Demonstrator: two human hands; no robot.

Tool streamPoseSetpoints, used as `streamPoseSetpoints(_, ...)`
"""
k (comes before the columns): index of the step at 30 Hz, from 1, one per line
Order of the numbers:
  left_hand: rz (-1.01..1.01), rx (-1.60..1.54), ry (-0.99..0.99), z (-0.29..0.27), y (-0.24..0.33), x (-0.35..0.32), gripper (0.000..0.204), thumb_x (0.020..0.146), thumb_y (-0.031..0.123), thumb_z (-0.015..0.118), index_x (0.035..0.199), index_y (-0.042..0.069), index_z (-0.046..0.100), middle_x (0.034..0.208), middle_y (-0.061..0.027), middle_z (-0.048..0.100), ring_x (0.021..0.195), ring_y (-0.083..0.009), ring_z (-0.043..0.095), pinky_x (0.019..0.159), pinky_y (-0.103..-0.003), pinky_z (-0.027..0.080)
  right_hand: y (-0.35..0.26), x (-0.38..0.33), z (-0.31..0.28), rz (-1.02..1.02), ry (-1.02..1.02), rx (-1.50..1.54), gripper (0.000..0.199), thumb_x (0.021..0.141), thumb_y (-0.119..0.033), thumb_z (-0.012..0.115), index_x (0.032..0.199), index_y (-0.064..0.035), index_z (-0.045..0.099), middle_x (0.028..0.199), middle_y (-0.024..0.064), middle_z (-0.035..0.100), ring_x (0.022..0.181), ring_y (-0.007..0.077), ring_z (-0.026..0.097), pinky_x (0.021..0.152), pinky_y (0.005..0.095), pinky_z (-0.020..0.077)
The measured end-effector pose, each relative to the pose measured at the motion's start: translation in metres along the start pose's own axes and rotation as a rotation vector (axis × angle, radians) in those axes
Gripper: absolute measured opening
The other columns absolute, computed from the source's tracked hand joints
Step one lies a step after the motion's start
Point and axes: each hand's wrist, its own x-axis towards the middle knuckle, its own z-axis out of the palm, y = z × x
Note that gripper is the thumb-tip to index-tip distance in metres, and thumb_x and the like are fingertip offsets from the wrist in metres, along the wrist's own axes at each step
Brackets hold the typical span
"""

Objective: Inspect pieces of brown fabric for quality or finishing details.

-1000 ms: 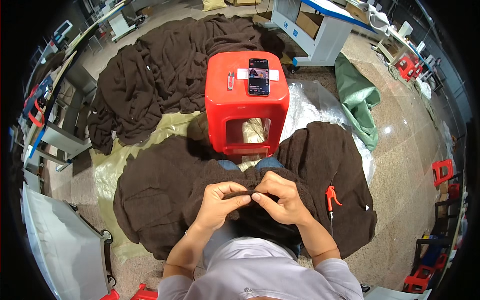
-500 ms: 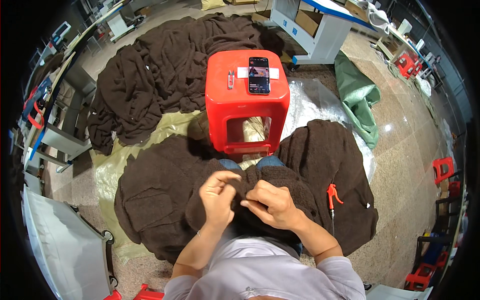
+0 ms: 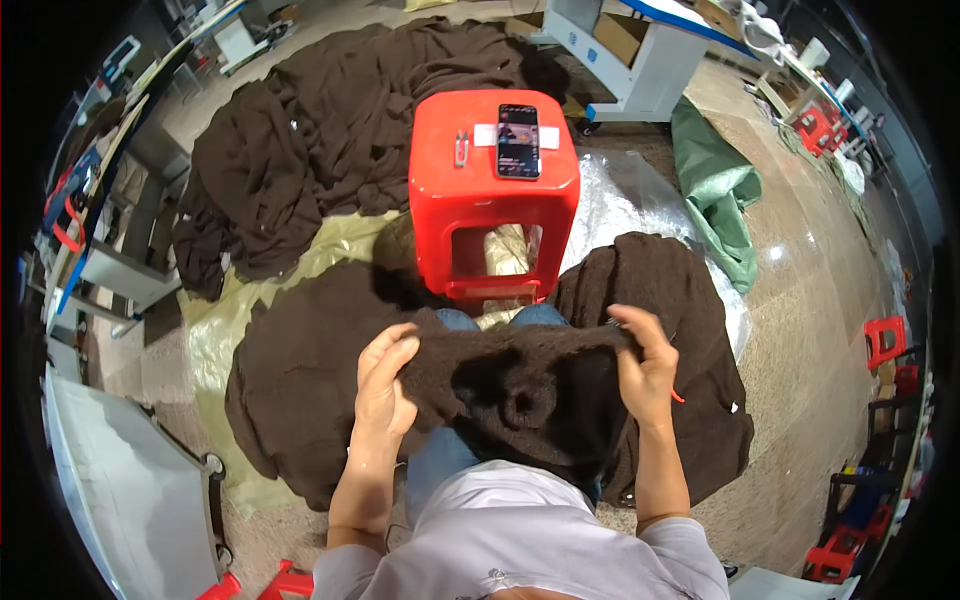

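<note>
Left hand and right hand each grip an end of a dark brown knitted garment, stretched between them over the lap. A red plastic stool stands just beyond, bearing a black phone.

I sit over a speckled stone floor that shines where the light catches it on my right. Straight ahead stands a red plastic stool with a dark phone lying on its seat. Clear plastic sheeting and a yellowish sheet are spread across the floor under heaps of dark brown fabric. A crumpled green cloth lies to my right, beside a white and blue worktop. Small red stools stand at the far right, grey shelving on my left.
</note>
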Motion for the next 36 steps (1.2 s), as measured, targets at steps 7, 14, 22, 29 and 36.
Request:
streamPoseSetpoints(7, -0.077, -0.058, -0.162, 0.014, -0.014, 0.009, 0.013, 0.095, 0.009, 0.061, 0.102, -0.001, 0.067, 0.099, -0.0067, 0.07, 0.089, -0.0121, 0.066, 0.083, -0.027, 0.052, -0.019, -0.004, -0.002, -0.153, 0.072, 0.01, 0.03, 0.073, 0.015, 0.062, 0.099, 0.0011, 0.067, 0.096, 0.0098, 0.068, 0.089, 0.0183, 0.067, 0.082, 0.0271, 0.0512)
streamPoseSetpoints(14, 0.021, 0.11, -0.136, 0.028, -0.031, -0.004, 0.012, 0.094, 0.008, 0.065, 0.101, -0.001, 0.068, 0.097, -0.0017, 0.067, 0.089, -0.0067, 0.059, 0.084, -0.022, 0.047, -0.051, -0.007, 0.056, -0.677, -0.1, 0.009, 0.036, 0.06, 0.013, 0.07, 0.092, -0.0009, 0.066, 0.088, 0.0158, 0.07, 0.08, 0.0283, 0.07, 0.068, 0.0327, 0.057)
streamPoseSetpoints(22, 0.074, 0.109, -0.139, 0.036, -0.032, -0.012, 0.01, 0.092, 0.002, 0.066, 0.1, -0.003, 0.067, 0.093, -0.0022, 0.067, 0.085, -0.0067, 0.06, 0.078, -0.021, 0.049, -0.038, -0.007, 0.082, -0.749, -0.009, -0.079, 0.039, 0.057, 0.013, 0.068, 0.094, -0.0013, 0.069, 0.084, 0.0114, 0.066, 0.072, 0.0252, 0.066, 0.061, 0.0327, 0.0544)
streamPoseSetpoints(29, 0.259, 0.449, -0.137, 0.013, -0.035, -0.008, 0.015, 0.082, -0.013, 0.067, 0.093, -0.003, 0.063, 0.088, -0.0039, 0.064, 0.082, -0.0085, 0.059, 0.076, -0.021, 0.049, -0.043, 0.0, 0.072, -0.449, -0.377, 0.101, 0.032, 0.069, 0.009, 0.067, 0.099, -0.0026, 0.064, 0.09, 0.0093, 0.062, 0.079, 0.0263, 0.065, 0.066, 0.0323, 0.0528)
streamPoseSetpoints(36, 0.292, 0.708, -0.359, 0.003, -0.026, -0.005, 0.017, 0.08, -0.015, 0.068, 0.091, -0.003, 0.065, 0.091, -0.0075, 0.065, 0.084, -0.0113, 0.061, 0.076, -0.023, 0.049, -0.04, 0.02, 0.057, -0.391, -0.749, 0.047, 0.034, 0.073, 0.001, 0.065, 0.105, -0.0027, 0.054, 0.092, 0.0153, 0.062, 0.084, 0.0376, 0.063, 0.068, 0.0428, 0.051)
